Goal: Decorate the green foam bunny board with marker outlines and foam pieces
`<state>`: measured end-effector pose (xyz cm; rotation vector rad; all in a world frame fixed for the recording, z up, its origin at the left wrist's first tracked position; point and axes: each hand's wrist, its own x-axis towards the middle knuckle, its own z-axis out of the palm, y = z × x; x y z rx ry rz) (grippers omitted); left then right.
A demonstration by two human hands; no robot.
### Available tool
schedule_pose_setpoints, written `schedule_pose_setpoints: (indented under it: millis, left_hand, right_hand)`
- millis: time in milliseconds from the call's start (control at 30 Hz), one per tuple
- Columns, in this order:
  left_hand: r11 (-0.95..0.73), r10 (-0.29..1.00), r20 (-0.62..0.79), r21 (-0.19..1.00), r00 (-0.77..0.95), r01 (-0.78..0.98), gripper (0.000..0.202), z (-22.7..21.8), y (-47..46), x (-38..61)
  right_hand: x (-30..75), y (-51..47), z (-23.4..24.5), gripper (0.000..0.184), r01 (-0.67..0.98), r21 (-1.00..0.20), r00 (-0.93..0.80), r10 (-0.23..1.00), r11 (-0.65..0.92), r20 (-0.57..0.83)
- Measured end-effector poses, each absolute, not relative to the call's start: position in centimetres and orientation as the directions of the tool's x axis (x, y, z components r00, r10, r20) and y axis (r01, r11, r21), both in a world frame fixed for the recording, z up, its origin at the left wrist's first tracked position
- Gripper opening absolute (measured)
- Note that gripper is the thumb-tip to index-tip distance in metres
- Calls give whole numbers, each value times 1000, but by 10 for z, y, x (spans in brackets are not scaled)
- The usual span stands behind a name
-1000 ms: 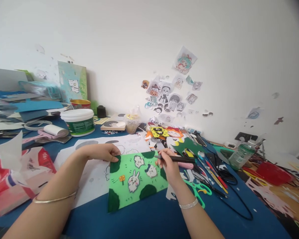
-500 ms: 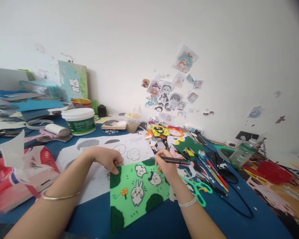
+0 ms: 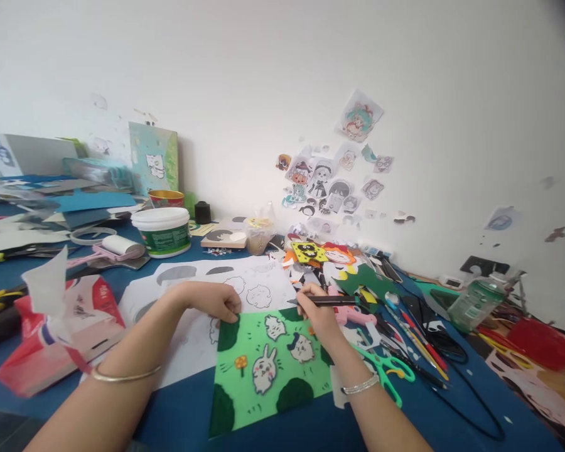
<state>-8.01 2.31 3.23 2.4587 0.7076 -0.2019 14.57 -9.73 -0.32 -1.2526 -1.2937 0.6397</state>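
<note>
My right hand (image 3: pixel 321 314) grips a black marker pen (image 3: pixel 332 301) near its tip, at the top right edge of a green picture (image 3: pixel 248 411). The pen lies nearly level, its tip pointing left. With curled fingers, my left hand (image 3: pixel 219 302) pinches the picture's top left corner, thumb on its face. On the green ground are dark green patches, orange flowers and white cartoon figures, among them a rabbit (image 3: pixel 265 371). White sheets (image 3: pixel 188 345) with outline drawings lie behind and left of the picture.
Green-handled scissors (image 3: pixel 390 370), pens and a black cable (image 3: pixel 480 411) lie to the right, near a clear bottle (image 3: pixel 479 301). On the left are a tissue pack (image 3: pixel 66 339) and a white-lidded tub (image 3: pixel 162 232). Paper cut-outs (image 3: pixel 308 252) are heaped at the back.
The whole view has shifted, so everything appears further right. The picture has turned slightly under my hands. My right hand still holds the pen at its top edge; my left stays on the corner.
</note>
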Motion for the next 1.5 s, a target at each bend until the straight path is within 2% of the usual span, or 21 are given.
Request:
schedule_pose_setpoints:
  millis: [100, 200, 333, 533, 700, 900, 1133, 1300, 1500]
  left_hand:
    - [-619, 377, -398, 563, 836, 547, 17, 31, 20, -74]
    - [-620, 428, -408, 517, 806, 591, 17, 31, 18, -71]
    - [-628, 452, -420, 475, 786, 616, 14, 32, 15, -68]
    - [-626, 523, -428, 394, 737, 673, 16, 34, 10, -64]
    - [-632, 602, -410, 281, 685, 723, 19, 38, -3, -61]
    - [-672, 609, -379, 220, 696, 707, 25, 38, -8, -60]
    - [-721, 639, -359, 27, 680, 692, 27, 34, -14, -57]
    - [-723, 644, -358, 7, 676, 691, 28, 36, -17, -56]
    - [-723, 623, -378, 56, 685, 689, 26, 38, -14, -57]
  right_hand:
    - [125, -93, 2, 9, 297, -907, 18, 948, 298, 317]
    - [104, -80, -3, 16, 371, -885, -88, 960, 280, 266]
    - [92, -66, -14, 18, 447, -852, -53, 959, 272, 278]
    - [95, -66, -18, 18, 470, -824, -103, 946, 317, 306]
    - [94, -68, -17, 18, 431, -853, -96, 955, 293, 280]
    - [93, -66, -22, 17, 427, -862, -68, 960, 275, 272]
    - [93, -60, -28, 16, 465, -834, -70, 951, 298, 300]
    - [93, -61, -28, 15, 481, -825, -58, 950, 295, 306]
    - [94, -62, -27, 15, 486, -818, -46, 943, 308, 329]
